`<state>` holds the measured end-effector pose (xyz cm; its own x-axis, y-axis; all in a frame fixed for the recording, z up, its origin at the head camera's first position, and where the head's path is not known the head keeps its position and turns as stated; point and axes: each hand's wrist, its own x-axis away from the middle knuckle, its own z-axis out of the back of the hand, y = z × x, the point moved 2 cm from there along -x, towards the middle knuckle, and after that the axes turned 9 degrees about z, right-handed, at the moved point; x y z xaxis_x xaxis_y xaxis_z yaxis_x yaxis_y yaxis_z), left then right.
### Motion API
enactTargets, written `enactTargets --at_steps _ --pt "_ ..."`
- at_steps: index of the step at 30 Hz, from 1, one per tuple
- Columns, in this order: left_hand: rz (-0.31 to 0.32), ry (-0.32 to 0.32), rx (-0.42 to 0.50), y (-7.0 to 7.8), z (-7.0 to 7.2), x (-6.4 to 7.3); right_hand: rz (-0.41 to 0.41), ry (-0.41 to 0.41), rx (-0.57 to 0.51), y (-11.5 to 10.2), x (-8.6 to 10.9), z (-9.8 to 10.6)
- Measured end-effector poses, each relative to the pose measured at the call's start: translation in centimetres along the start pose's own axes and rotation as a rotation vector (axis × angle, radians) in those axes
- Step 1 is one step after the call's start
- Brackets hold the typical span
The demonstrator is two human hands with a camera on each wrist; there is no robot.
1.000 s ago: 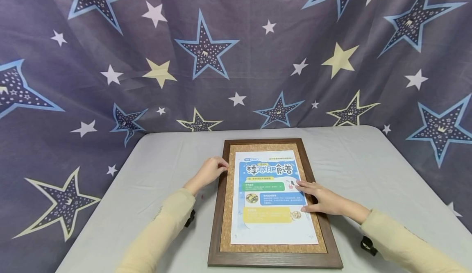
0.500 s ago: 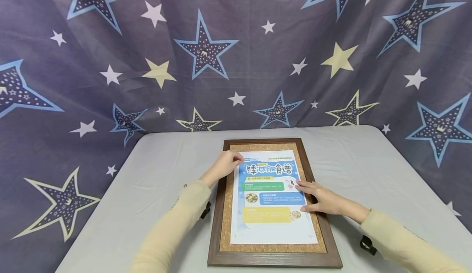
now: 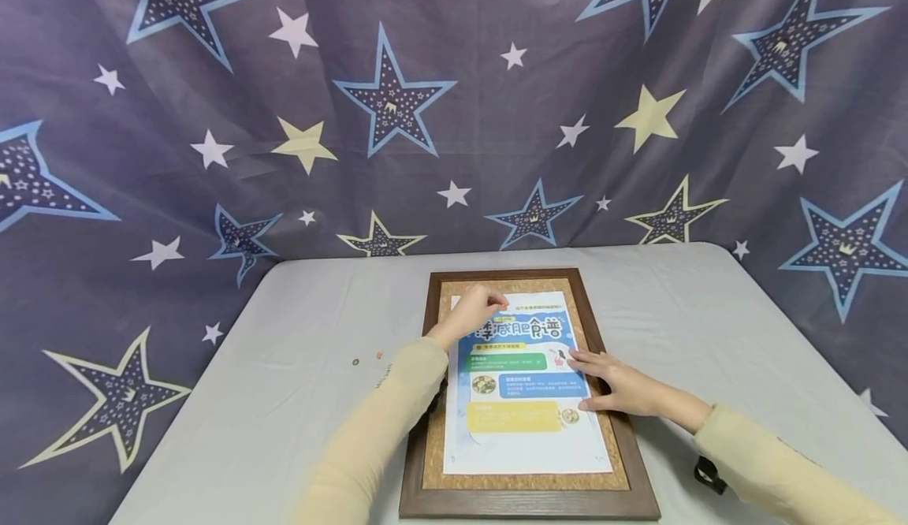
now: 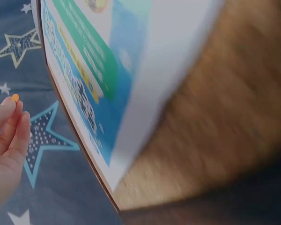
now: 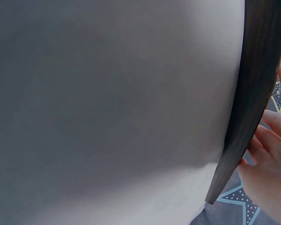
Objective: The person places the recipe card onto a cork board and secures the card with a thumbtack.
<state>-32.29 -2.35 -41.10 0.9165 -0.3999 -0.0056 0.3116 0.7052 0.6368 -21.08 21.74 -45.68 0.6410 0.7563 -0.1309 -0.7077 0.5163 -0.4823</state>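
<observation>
A brown-framed corkboard (image 3: 525,480) lies on the table with a printed poster (image 3: 528,452) on its cork. My left hand (image 3: 468,314) is over the poster's upper left part. Between its thumb and fingertips it pinches a small orange pushpin (image 4: 15,98); only the coloured end shows. My right hand (image 3: 624,383) rests on the poster's right edge and the board's right side, fingers extended and spread. In the right wrist view the dark wooden frame (image 5: 253,93) covers part of that hand.
Two tiny objects, one orange (image 3: 379,355) and one dark and ring-like (image 3: 355,362), lie on the grey tabletop (image 3: 305,422) left of the board. A star-patterned curtain (image 3: 454,131) hangs behind and at both sides.
My left hand has moved right from the board's left edge to over the poster's top. Two tiny objects on the table have come out from behind the left arm. The right hand stays put.
</observation>
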Motion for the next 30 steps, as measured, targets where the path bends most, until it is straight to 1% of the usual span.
enactTargets --at_steps 2,6,9,11,16,17,21,23,24,25,27,28,30 --pt "0.006 -0.003 0.008 0.4 -0.5 -0.4 0.001 0.001 -0.003 0.0 0.0 -0.1" --pt "0.008 -0.011 0.013 0.8 -1.4 -1.5 0.001 0.005 0.003 0.1 0.0 -0.1" --pt "0.010 -0.003 0.025 1.2 -1.9 -2.1 0.004 0.005 0.005 0.2 0.0 -0.2" --pt "0.020 0.001 0.050 1.5 -2.2 -2.4 0.008 0.004 0.002 0.2 0.0 -0.2" --pt "0.070 -0.019 0.142 1.9 -2.9 -3.4 0.013 0.013 0.003 0.2 0.0 -0.2" --pt "0.045 -0.011 0.163 1.6 -3.2 -3.8 0.016 0.016 0.005 0.2 0.0 -0.1" --pt "0.036 0.025 0.165 1.7 -4.0 -4.6 0.024 0.025 0.016 0.2 0.0 -0.1" --pt "0.039 0.053 0.175 2.1 -4.2 -4.5 0.020 0.023 0.017 0.3 0.0 -0.2" --pt "0.072 0.058 0.174 2.5 -4.2 -4.2 0.016 0.022 0.013 0.3 0.0 -0.2" --pt "0.084 0.061 0.193 2.8 -4.3 -4.0 0.011 0.021 0.013 0.4 0.0 -0.2" --pt "0.096 0.080 0.220 3.1 -4.5 -4.0 0.002 0.018 0.006 0.4 0.0 -0.3" --pt "0.116 0.076 0.230 3.1 -4.7 -4.2 0.001 0.021 0.000 0.4 0.0 -0.3" --pt "0.117 0.103 0.216 3.3 -5.2 -4.5 0.002 0.023 -0.002 0.5 0.0 -0.3"
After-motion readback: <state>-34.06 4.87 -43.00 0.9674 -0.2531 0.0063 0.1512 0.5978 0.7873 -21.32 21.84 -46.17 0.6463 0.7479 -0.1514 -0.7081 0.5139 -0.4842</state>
